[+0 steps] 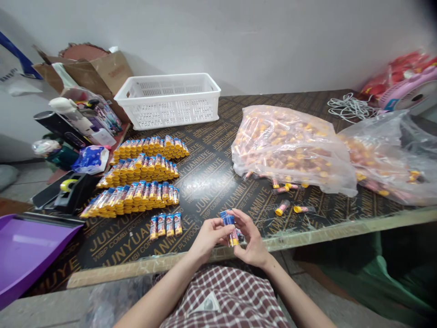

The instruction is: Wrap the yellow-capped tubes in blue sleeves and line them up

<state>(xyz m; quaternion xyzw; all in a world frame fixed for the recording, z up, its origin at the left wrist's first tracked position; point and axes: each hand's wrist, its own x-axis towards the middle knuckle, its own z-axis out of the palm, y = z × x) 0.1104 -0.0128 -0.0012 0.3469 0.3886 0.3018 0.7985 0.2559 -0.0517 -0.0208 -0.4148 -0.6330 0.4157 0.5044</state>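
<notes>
Close to the table's front edge, my left hand and my right hand are closed around one small clear tube with blue at its upper end and yellow at its lower end. The thumb and fingers of the left hand pinch the blue part, while the right hand's fingers curl round the other side. To the left, a short row of labelled tubes with blue tops and yellow bottoms lies on the table. Loose tubes with yellow caps, such as one tube, lie to the right.
Stacked tubes form three rows at left. Behind them stands a white plastic basket. A translucent bag of tubes and another bag sit right, near a pink fan. A tape dispenser and purple dustpan are at left.
</notes>
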